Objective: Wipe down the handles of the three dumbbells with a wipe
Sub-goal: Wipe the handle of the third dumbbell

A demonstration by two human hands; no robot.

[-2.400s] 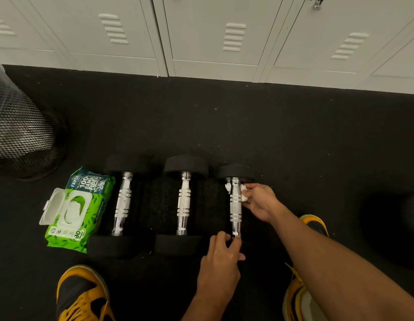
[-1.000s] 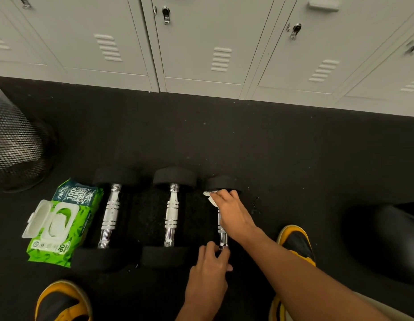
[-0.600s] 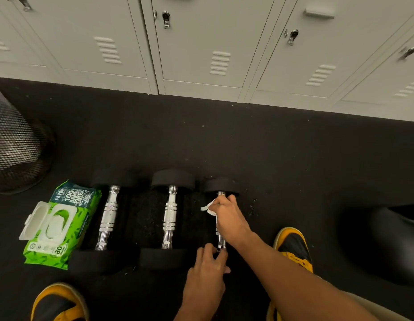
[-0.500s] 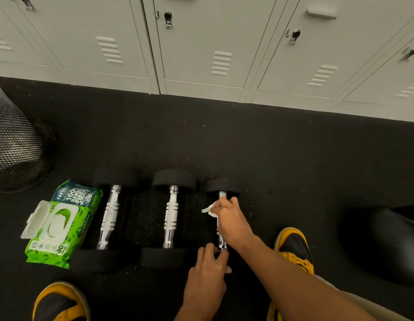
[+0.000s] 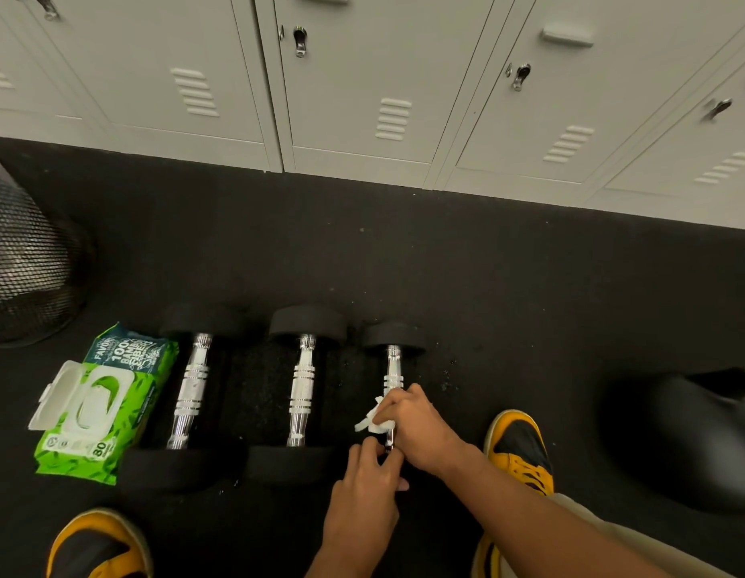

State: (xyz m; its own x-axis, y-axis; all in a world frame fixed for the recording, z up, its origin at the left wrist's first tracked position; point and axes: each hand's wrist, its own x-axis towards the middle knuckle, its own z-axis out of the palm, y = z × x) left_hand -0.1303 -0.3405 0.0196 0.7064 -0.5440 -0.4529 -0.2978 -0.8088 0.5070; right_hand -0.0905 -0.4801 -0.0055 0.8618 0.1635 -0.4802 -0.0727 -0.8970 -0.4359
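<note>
The white wipe [image 5: 372,421] is bunched around the chrome handle of the right-hand dumbbell [image 5: 392,369], down at the near end of the bar, with a loose flap sticking out to the left. The right hand [image 5: 416,431] has its fingers curled closed over wipe and handle together. That dumbbell lies flat on the black rubber floor [image 5: 466,277], long axis running away from the person toward the lockers [image 5: 362,77], far black head up top, near head hidden under the hands. The left hand [image 5: 364,494] sits just below, fingertips pinched in at the near end of the same handle, touching the right hand; how tightly it grips I cannot tell. To the left, the middle dumbbell [image 5: 302,390] and the left dumbbell [image 5: 191,390] lie parallel, same heading, handles bare and shining. Just beside the left one is the green pack of wipes [image 5: 112,410], its white flip lid open. Farther left, a black mesh bin [image 5: 29,264] stands at the frame edge. Yellow-and-black shoes flank the scene, the left shoe [image 5: 95,544] low and the right shoe [image 5: 518,448] beside the right forearm.
</note>
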